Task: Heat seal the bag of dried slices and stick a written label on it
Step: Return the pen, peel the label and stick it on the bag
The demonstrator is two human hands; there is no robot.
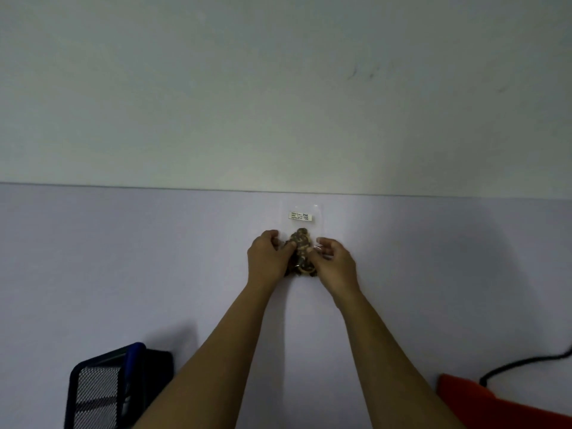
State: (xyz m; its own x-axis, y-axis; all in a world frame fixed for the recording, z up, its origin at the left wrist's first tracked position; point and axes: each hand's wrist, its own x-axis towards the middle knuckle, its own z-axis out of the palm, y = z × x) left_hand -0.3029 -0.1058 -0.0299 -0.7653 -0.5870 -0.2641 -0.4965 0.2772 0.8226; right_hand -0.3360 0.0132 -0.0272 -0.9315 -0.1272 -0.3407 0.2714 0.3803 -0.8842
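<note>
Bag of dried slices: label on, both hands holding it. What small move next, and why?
Probably release the bag and draw back: the label already sits on its upper part, it lies on the table, and the left hand and right hand only grip it around the slices. Whether the top is sealed cannot be told.

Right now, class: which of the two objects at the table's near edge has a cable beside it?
The red object, on the right; a black cable reaches it. The black mesh holder has none.
</note>
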